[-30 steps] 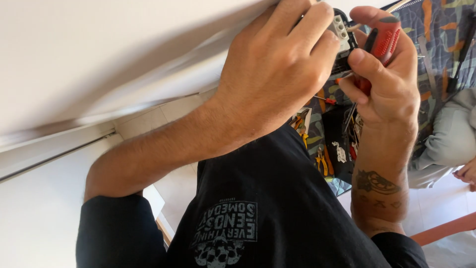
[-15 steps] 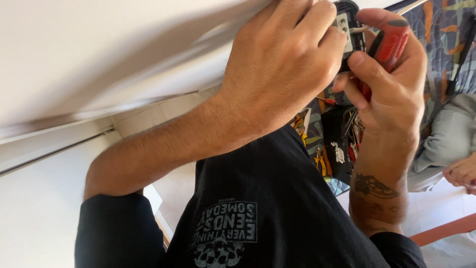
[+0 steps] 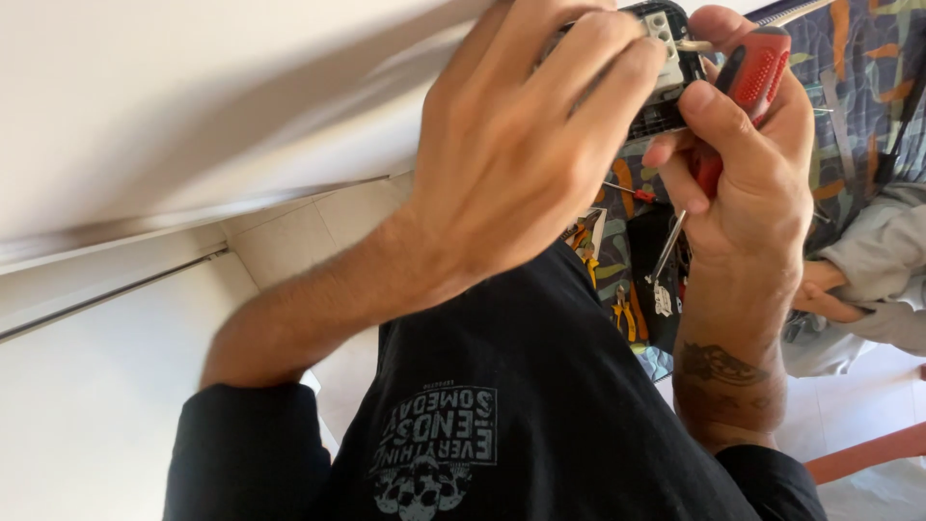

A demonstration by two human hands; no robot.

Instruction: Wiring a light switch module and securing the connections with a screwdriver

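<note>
Change: left hand [image 3: 521, 164] stays over the switch module [image 3: 666, 58], hardly moved.
Right hand [image 3: 743, 164]: fingers closed around red screwdriver [image 3: 757, 77].
Module: black frame, white insert, beside left fingertips.

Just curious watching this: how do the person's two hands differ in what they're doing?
The left hand spreads over the electrical fitting, fingers extended; the right hand curls tightly round a red-handled screwdriver. The left looks motion-blurred, the right sharper. Both are bare and meet at the fitting.
</note>
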